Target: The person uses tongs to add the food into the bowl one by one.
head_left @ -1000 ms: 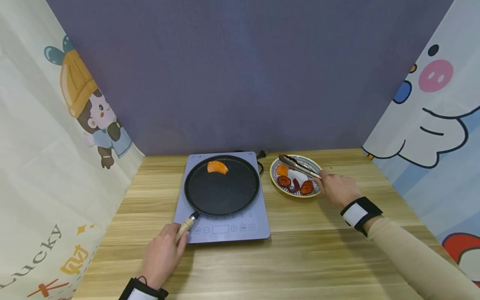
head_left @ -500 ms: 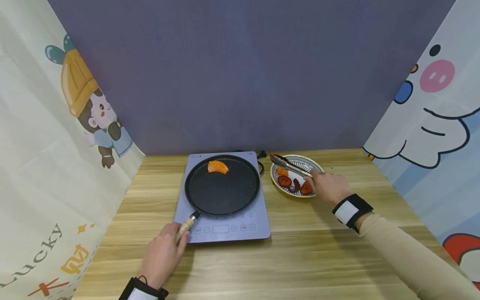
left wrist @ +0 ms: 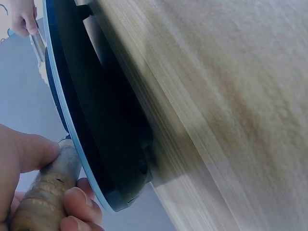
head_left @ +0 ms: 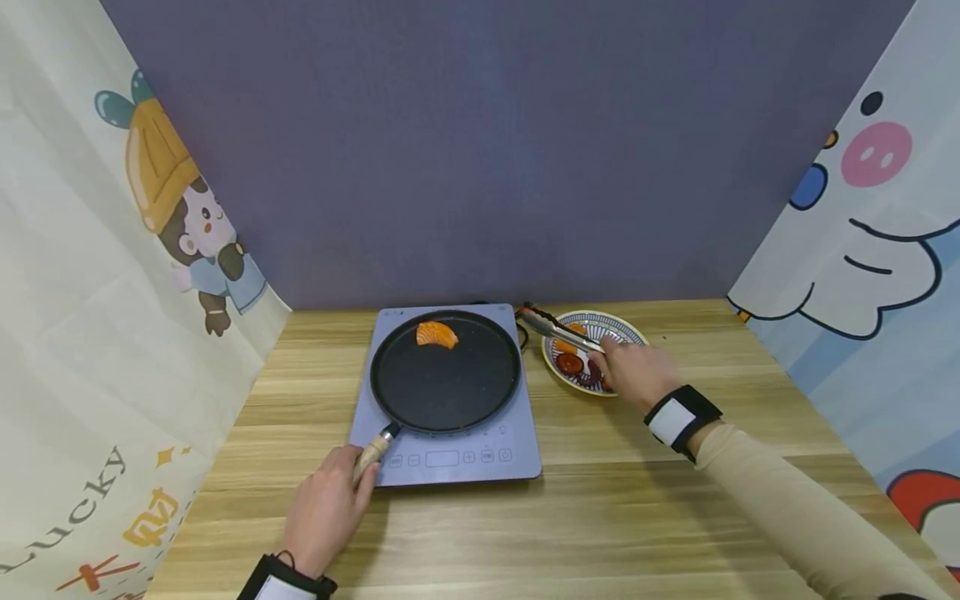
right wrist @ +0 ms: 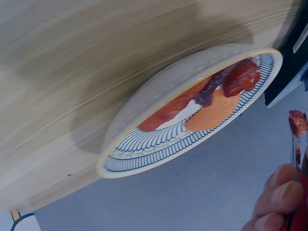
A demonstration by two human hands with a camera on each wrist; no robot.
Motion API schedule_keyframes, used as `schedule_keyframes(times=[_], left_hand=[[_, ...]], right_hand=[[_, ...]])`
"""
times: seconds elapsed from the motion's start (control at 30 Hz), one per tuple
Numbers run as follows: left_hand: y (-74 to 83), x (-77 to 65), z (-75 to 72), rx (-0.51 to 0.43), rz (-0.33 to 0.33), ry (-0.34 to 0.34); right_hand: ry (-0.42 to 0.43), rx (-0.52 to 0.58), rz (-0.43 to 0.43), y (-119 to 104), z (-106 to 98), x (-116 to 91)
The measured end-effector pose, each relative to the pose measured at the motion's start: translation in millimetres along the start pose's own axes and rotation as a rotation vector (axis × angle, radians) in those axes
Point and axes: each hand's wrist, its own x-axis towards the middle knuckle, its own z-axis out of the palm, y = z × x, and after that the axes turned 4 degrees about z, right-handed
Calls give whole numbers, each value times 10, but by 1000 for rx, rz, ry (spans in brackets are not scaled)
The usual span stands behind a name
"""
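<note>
My left hand [head_left: 322,508] grips the wooden handle [left wrist: 45,202] of a flat black frying pan [head_left: 450,392], which sits on an induction cooktop [head_left: 465,473]. An orange salmon-like piece [head_left: 437,334] lies near the pan's far edge. My right hand [head_left: 641,375] holds metal tongs [head_left: 564,333] above the plate's left side, tips pointing toward the cooktop. A small reddish food piece [right wrist: 298,122] is at the tong tips. Under the tongs, the patterned plate [head_left: 603,320] bears an orange piece [right wrist: 211,113], a red round slice [head_left: 568,364] and other dark red pieces, partly hidden by my hand.
A black cable [head_left: 523,335] runs behind the cooktop, between it and the plate. The wooden table [head_left: 480,542] ends at a purple-grey panel [head_left: 480,167] at the back. Printed curtains [head_left: 60,292] hang on both sides.
My right hand and the tongs have moved left from over the plate toward the cooktop, with the reddish piece at the tips. My left hand stays on the pan handle.
</note>
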Motion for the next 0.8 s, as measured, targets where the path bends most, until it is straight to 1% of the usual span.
schedule_keyframes(times=[0.07, 0.3, 0.5, 0.63, 0.8], left_hand=[[0, 1, 0, -1, 1, -2], [6, 2, -6, -3, 2, 1], [16, 6, -5, -10, 3, 7], [9, 7, 3, -11, -8, -4], [-1, 2, 6, -8, 0, 2]], right_hand=[[1, 4, 0, -31, 6, 15], [32, 25, -41, -118, 26, 62], [50, 35, -51, -203, 23, 100], [36, 41, -48, -271, 24, 113], [22, 64, -31, -342, 49, 131]])
